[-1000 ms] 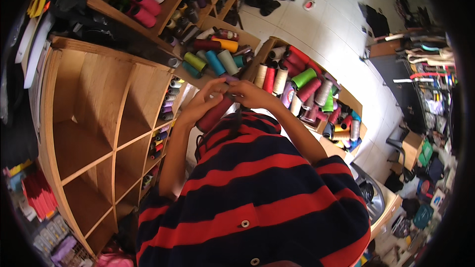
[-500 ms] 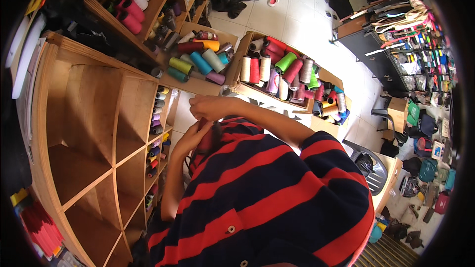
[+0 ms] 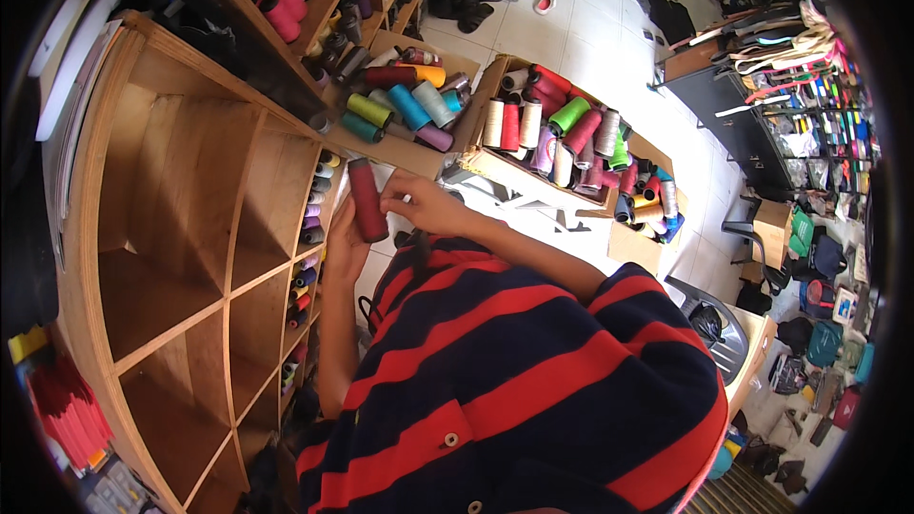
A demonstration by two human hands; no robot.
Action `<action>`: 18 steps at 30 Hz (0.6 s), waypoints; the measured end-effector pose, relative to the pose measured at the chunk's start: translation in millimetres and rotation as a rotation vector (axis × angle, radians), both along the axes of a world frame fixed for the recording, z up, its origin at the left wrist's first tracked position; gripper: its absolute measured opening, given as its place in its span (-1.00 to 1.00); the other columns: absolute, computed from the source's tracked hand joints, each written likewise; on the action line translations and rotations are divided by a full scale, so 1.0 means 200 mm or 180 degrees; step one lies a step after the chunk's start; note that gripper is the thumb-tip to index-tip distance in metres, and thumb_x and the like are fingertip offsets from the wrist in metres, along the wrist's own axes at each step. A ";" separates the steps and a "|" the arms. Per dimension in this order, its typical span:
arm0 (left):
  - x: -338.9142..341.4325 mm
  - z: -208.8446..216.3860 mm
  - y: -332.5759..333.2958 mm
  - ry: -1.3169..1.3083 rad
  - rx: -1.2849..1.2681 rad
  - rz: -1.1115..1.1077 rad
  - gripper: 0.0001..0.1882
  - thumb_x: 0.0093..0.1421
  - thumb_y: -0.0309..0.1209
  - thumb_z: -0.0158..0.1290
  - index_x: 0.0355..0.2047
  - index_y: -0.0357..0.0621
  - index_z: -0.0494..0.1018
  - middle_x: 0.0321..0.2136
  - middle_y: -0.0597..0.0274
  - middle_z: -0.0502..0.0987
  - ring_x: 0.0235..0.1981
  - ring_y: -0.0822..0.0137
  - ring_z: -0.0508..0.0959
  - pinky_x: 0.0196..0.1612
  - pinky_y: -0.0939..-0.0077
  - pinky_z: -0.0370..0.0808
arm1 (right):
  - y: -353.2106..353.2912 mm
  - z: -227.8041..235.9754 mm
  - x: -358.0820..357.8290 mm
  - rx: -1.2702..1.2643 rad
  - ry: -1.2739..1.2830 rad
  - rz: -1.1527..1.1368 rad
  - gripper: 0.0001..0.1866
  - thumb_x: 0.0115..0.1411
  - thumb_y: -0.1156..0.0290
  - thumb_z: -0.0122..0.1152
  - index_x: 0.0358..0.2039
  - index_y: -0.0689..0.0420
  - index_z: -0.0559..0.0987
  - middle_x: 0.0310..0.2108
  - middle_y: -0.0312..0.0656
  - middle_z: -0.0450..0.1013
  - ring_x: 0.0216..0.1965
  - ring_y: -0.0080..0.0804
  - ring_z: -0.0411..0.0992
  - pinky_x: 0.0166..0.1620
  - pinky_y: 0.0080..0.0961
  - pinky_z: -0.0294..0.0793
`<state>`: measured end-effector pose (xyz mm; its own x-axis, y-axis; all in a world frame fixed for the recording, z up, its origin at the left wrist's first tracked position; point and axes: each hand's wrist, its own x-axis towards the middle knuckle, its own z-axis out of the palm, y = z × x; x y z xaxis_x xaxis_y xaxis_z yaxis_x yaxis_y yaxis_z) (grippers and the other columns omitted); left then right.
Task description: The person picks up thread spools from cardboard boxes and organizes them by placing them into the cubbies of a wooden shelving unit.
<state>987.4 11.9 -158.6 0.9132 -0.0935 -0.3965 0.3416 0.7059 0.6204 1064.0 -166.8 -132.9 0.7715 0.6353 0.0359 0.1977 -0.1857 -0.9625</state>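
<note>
My left hand (image 3: 344, 246) is wrapped round a dark red thread spool (image 3: 367, 203), which stands nearly upright in front of my chest. Close against the spool's right side is my right hand (image 3: 417, 204), its thumb and fingers pinched together. Whatever lies in that pinch is too small to make out. Just beyond my hands, an open cardboard box (image 3: 416, 164) holds loose spools in teal, blue, yellow-green, orange and purple.
A wooden shelf unit (image 3: 171, 354) with bare compartments rises at my left; its far cubbies hold small spools (image 3: 311, 211). Ahead stands another spool-filled carton (image 3: 473, 160), with a third box (image 3: 640, 246) beside it. A grey chair (image 3: 731, 347) is at right.
The spool has come up and forward from near my chest, now more fully in sight in my left hand. My right hand has shifted from above it to its right side.
</note>
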 end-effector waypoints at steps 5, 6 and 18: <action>0.20 0.07 -0.12 -0.0189 -0.0273 -0.0443 -0.52 0.37 -0.10 -0.20 0.10 -0.19 0.34 -0.34 0.26 0.52 -0.39 0.41 0.53 -0.35 0.48 0.49 | -0.09 0.09 0.09 -0.0483 0.0050 -0.0302 -0.82 0.10 0.40 0.29 -0.51 0.25 0.54 -0.42 -0.08 0.41 -0.35 -0.23 0.44 -0.27 -0.38 0.38; 0.23 0.11 -0.18 0.0018 -0.0111 -0.0254 -0.48 0.36 -0.03 -0.21 0.07 -0.20 0.37 -0.46 0.32 0.48 -0.54 0.48 0.47 -0.51 0.55 0.44 | -0.13 0.01 0.11 -0.0220 -0.0135 -0.0388 -0.80 0.08 0.39 0.31 -0.54 0.25 0.53 -0.45 -0.08 0.40 -0.42 -0.23 0.44 -0.32 -0.36 0.38; 0.46 0.13 -0.44 -0.0293 0.1231 -0.0137 -0.59 0.39 -0.15 -0.14 0.03 -0.23 0.36 -0.37 0.19 0.53 -0.46 0.43 0.54 -0.34 0.56 0.48 | -1.00 -0.21 0.97 -0.3271 -0.1854 -0.0322 -0.58 -0.09 0.64 0.24 -0.18 -0.02 0.62 -0.07 -0.15 0.37 0.04 -0.08 0.28 -0.01 -0.18 0.44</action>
<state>1079.4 -76.8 -132.1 0.9451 0.0078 -0.3266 0.2963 0.4006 0.8670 1258.8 -367.5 -175.8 0.8561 0.5084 -0.0933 0.4968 -0.8591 -0.1226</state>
